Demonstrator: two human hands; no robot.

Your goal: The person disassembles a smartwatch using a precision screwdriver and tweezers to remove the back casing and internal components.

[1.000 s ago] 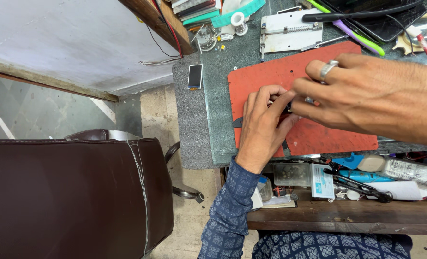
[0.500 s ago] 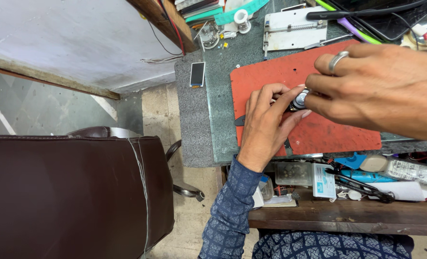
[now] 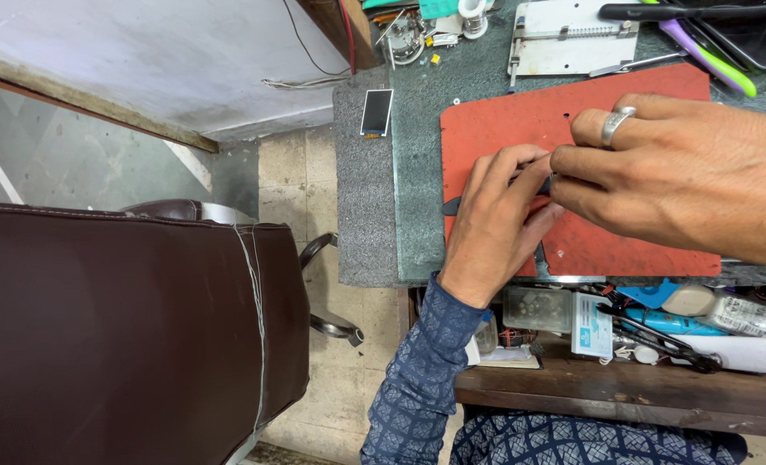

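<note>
Single view, head-worn camera, looking steeply down from above. Close range: right hand (image 3: 684,181) fills right side of frame, left hand (image 3: 495,228) at centre, both over red mat (image 3: 503,129) on counter (image 3: 374,224). Frame tilted, counter edge running near vertical. Left half takes in brown chair back (image 3: 124,327) and tiled floor (image 3: 297,172). Lower edge catches wooden shelf (image 3: 624,392) under counter. No second view to share.

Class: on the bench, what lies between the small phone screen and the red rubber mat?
Only bare grey stone bench top separates the small rectangular phone screen from the red rubber mat, head view.
</note>
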